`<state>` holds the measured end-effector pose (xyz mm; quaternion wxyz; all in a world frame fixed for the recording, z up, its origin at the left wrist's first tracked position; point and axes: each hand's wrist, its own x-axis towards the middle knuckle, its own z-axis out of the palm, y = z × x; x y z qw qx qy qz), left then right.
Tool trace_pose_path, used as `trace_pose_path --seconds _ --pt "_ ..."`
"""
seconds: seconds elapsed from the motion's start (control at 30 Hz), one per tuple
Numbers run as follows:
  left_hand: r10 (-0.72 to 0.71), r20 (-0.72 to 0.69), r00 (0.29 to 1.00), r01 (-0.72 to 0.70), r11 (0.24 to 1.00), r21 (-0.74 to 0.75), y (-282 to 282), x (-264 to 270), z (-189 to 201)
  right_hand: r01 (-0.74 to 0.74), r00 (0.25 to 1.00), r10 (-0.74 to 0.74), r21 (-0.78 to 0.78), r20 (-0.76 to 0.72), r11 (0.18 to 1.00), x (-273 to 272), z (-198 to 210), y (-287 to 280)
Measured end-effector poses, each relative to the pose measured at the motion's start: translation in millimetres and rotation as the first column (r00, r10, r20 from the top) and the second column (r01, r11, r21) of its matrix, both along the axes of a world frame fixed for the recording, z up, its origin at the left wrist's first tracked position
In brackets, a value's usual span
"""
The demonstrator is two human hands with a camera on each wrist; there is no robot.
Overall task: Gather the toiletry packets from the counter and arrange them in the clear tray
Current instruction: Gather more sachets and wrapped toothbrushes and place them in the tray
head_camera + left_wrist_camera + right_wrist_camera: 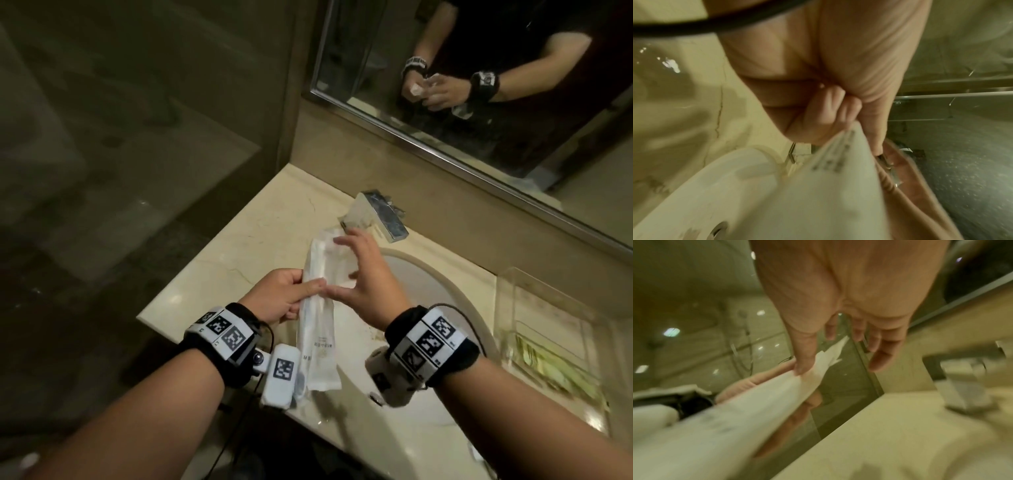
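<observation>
left hand [277, 294] grips a long white packet [317, 329]; right hand [363, 284] fingers spread wide, thumb on it; clear tray [534, 329] on the desk [239, 253] holds what looks like greenish packets [555, 370]

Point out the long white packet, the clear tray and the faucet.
long white packet [317, 339]: head view, middle of its printed lower half.
clear tray [548, 291]: head view, its near upright wall.
faucet [387, 216]: head view, top of the chrome spout.
</observation>
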<state>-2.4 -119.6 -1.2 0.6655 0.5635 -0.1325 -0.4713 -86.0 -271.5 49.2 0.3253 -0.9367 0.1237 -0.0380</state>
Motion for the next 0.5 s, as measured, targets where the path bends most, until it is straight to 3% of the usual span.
trace_pose_path --seconds 0.03,0.07,0.13,0.17,0.33,0.5 --pt "0.042 0.012 0.999 -0.042 0.999 0.000 1.2 2.0 -0.4 0.127 0.991 -0.118 0.147 -0.069 0.981 -1.4 -2.1 6.0" --pt "0.084 0.020 0.996 -0.084 0.997 -0.001 2.3 4.1 -0.7 0.250 0.965 -0.200 0.361 -0.172 0.899 -3.1 -4.0 11.2" --pt "0.162 0.033 0.986 -0.162 0.987 0.004 4.0 7.7 -1.7 0.411 0.906 -0.178 0.693 -0.385 0.592 -8.0 -13.7 17.8" --pt "0.193 0.044 0.980 -0.193 0.981 0.010 6.1 9.6 -2.9 0.417 0.902 -0.147 0.731 -0.406 0.540 -10.3 -17.5 21.3" --pt "0.313 0.061 0.948 -0.316 0.947 0.060 14.8 15.4 -8.0 0.321 0.946 -0.172 0.734 -0.274 0.598 -11.7 -27.9 28.3" --pt "0.294 0.022 0.956 -0.295 0.955 0.043 19.8 16.3 -7.7 0.282 0.957 -0.133 0.705 -0.259 0.651 -14.2 -27.1 32.7"
